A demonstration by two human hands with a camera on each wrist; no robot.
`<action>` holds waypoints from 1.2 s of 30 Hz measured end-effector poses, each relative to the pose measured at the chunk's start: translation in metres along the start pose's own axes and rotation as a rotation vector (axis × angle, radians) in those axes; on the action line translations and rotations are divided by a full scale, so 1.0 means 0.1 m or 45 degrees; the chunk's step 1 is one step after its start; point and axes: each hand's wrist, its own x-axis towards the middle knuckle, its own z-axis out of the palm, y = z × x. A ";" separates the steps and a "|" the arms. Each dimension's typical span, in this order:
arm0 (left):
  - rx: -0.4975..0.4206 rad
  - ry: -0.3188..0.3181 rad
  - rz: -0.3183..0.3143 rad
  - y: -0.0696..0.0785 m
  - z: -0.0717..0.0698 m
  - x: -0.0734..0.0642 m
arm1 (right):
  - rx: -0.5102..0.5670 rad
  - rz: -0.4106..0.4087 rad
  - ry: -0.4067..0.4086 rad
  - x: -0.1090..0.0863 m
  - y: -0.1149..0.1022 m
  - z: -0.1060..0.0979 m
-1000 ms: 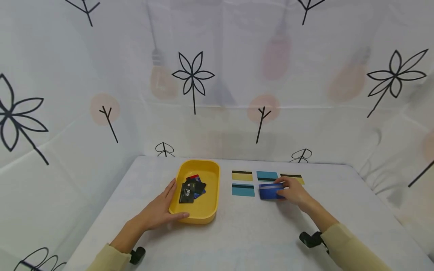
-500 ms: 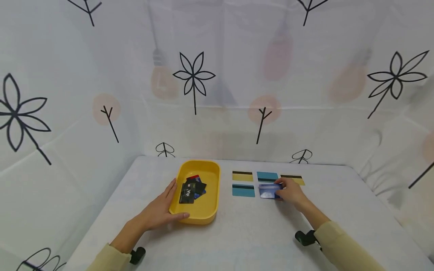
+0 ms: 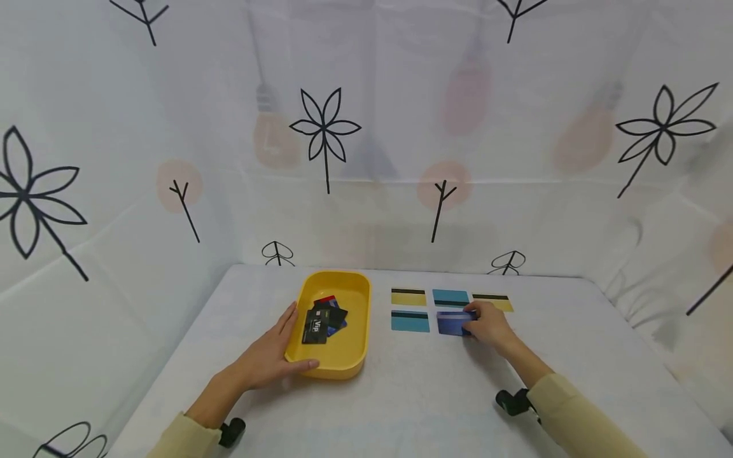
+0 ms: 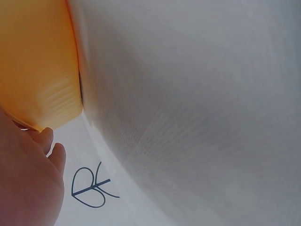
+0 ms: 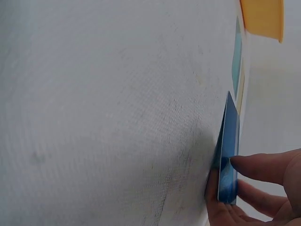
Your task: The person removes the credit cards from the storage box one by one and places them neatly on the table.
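Observation:
My right hand (image 3: 488,324) pinches a blue bank card (image 3: 451,322) by its right end, thumb on top and fingers beneath. In the right wrist view the card (image 5: 229,146) is tilted off the tabletop, with a darker blue layer under it that I cannot identify. My left hand (image 3: 269,356) rests against a yellow plastic tray (image 3: 366,318), its straight fingers along the left side and thumb on the near rim. Inside lie several overlapping cards, the top one a black VIP card (image 3: 315,327). The left wrist view shows fingertips touching the tray's outer wall (image 4: 42,61).
Left of the blue card lies a teal card (image 3: 410,322). Behind it stand in a row a yellow card (image 3: 408,298), another teal card (image 3: 450,297) and another yellow card (image 3: 504,303), partly behind my right hand. A white cloth (image 3: 401,407) covers the table; patterned curtains (image 3: 372,222) surround it.
The right hand has shifted slightly left and stays low with the blue card, whose tilt changed; its face flashed pale, then darkened. The left hand and tray have held still.

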 end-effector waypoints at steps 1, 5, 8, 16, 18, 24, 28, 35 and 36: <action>-0.002 -0.002 -0.002 0.00 0.00 0.00 | -0.010 -0.006 0.005 0.00 0.00 0.01; -0.006 -0.004 -0.002 0.00 0.00 0.00 | -0.048 -0.010 0.023 0.01 0.00 0.03; -0.010 -0.004 0.002 -0.01 0.00 0.00 | -0.078 0.000 0.032 0.00 -0.03 0.04; 0.002 0.007 0.016 -0.03 0.02 0.01 | -0.116 -0.029 0.047 0.00 -0.06 0.04; 0.003 0.007 0.013 -0.03 0.02 0.01 | -0.119 -0.036 0.052 0.00 -0.05 0.05; -0.008 0.006 0.005 -0.04 0.03 0.02 | -0.125 -0.054 0.062 0.00 -0.03 0.08; 0.001 0.011 0.012 -0.03 0.03 0.03 | -0.136 -0.063 0.076 0.01 -0.02 0.08; -0.012 -0.007 -0.007 -0.01 0.02 0.02 | -0.137 -0.054 0.073 0.01 -0.02 0.09; -0.011 -0.006 -0.007 -0.01 0.02 0.02 | -0.137 -0.057 0.072 0.01 -0.02 0.09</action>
